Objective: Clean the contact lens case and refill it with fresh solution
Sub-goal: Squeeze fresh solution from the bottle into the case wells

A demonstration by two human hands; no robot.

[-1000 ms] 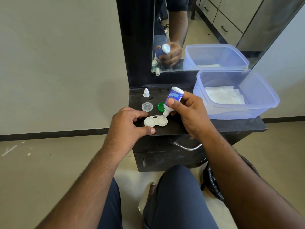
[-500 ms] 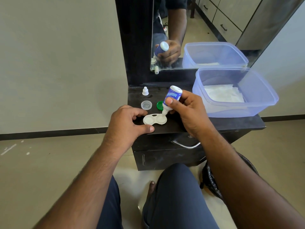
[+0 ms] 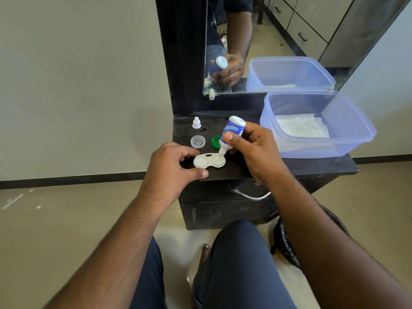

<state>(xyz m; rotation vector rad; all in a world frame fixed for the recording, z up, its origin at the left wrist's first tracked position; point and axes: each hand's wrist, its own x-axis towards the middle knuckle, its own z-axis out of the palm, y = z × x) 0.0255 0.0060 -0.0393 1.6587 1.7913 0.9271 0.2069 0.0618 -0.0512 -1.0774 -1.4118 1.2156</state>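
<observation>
Since nozzle must aim down into well, right hand (image 3: 252,150) grips solution bottle (image 3: 231,132) inverted over right well of lens case (image 3: 209,161) at table (image 3: 312,168) front edge. Left hand (image 3: 171,166) pinches case's left end, likely to steady it. Bottle cap (image 3: 196,122), clear lid (image 3: 198,141), green lid (image 3: 215,142) parked behind, well clear of pouring.

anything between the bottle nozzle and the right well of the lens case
Nothing visible. The right hand holds the bottle tipped nozzle-down right over the lens case's open right well; both caps lie behind it.
</observation>
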